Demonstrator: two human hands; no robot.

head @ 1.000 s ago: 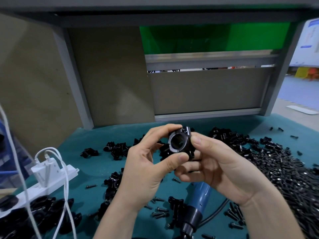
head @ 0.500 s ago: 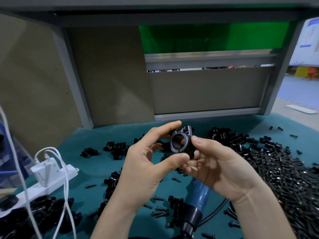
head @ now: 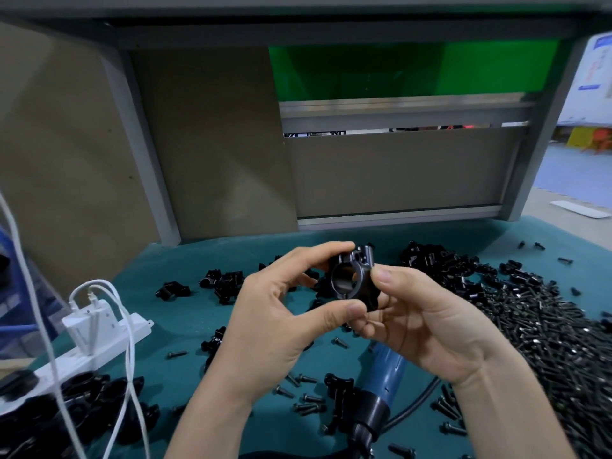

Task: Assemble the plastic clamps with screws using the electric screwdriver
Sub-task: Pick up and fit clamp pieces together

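While a white power strip (head: 99,339) lies at the table's (head: 185,319) left edge, the left hand (head: 275,323) rises from the near edge. Its index finger on top and its thumb beneath pinch the black plastic clamp (head: 352,278) above the table's middle. The right hand (head: 427,323) meets it, thumb and curled fingers gripping the same clamp. Beneath lies the blue electric screwdriver (head: 381,389); a heap of black screws (head: 546,342) covers the right edge.

Screws (head: 546,342) heaped right, power strip (head: 99,339) left, screwdriver (head: 381,389) between.
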